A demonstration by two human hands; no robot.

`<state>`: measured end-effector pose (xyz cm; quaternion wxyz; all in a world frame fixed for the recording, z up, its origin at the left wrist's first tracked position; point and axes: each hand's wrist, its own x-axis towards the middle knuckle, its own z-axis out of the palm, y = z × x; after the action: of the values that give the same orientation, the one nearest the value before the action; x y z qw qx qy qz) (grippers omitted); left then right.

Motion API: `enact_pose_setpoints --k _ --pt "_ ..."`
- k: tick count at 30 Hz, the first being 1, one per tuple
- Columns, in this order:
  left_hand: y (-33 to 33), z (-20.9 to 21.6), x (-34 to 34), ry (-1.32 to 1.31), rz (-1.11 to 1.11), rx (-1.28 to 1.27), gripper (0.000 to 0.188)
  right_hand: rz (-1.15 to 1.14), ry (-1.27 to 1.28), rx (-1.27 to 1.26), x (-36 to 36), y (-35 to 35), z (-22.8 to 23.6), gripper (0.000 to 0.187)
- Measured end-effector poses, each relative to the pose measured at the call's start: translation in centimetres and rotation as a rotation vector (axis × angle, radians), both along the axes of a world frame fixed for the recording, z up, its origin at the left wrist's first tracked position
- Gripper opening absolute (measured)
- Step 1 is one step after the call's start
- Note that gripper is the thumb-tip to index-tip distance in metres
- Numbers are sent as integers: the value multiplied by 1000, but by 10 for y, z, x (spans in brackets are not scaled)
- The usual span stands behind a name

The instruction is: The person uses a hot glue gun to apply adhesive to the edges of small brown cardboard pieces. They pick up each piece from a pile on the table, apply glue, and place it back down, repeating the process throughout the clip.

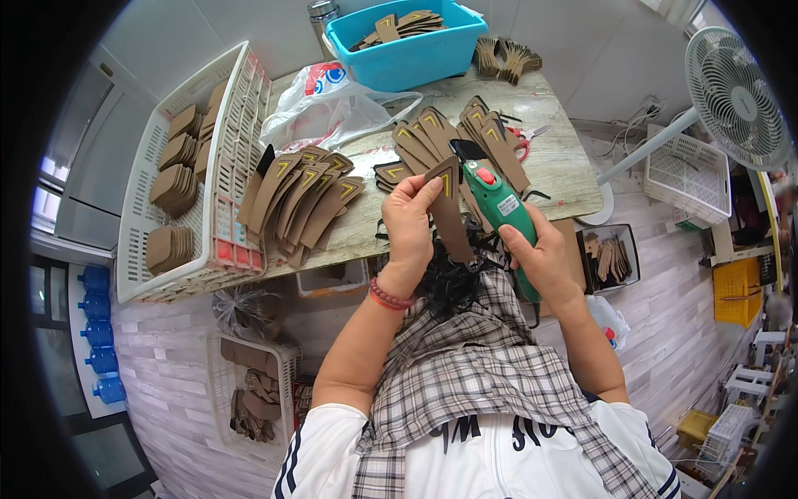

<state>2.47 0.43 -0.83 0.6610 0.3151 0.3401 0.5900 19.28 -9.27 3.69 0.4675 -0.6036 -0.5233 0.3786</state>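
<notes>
My left hand (407, 218) pinches a brown flat piece with a yellow angled mark (447, 218) by its upper left edge. In my right hand (544, 256) is a green handheld power tool (509, 208) with a red switch and a black head, resembling an electric trimmer. Its head lies close beside the piece's upper end; whether they touch I cannot tell. Black strip scraps (453, 279) lie heaped on my plaid apron (465, 349) below. More brown pieces (312, 195) are fanned out on the table to the left, and others (424, 137) just beyond my hands.
The table (366, 224) bears a blue tub (407, 54) of pieces, a plastic bag (324, 108) and red scissors (525, 141). A white crate (224, 158) with stacked pieces stands left. To the right are a fan (740, 98) and a floor box (611, 258); another crate (253, 391) sits lower left.
</notes>
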Motion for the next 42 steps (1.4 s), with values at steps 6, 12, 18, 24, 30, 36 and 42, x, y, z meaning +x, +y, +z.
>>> enact_pose_setpoints --k 6,12,18,24,30,36,42 --pt "9 4 -9 115 21 108 8 17 -30 -2 5 -2 1 42" --pt "17 9 -17 168 -32 135 10 33 -58 7 11 -3 -2 42" --pt "17 10 -11 97 -16 122 10 15 -52 -15 7 -4 0 42" --pt "17 7 -13 125 -64 119 9 9 -17 -12 7 -6 0 43" --pt "22 13 -27 278 -178 135 9 58 -53 9 15 -6 -2 44" --pt "51 51 -87 735 -191 305 14 15 -50 -30 20 -9 2 42" --pt "102 47 -203 2009 498 571 22 -2 -32 -91 26 -18 -16 40"
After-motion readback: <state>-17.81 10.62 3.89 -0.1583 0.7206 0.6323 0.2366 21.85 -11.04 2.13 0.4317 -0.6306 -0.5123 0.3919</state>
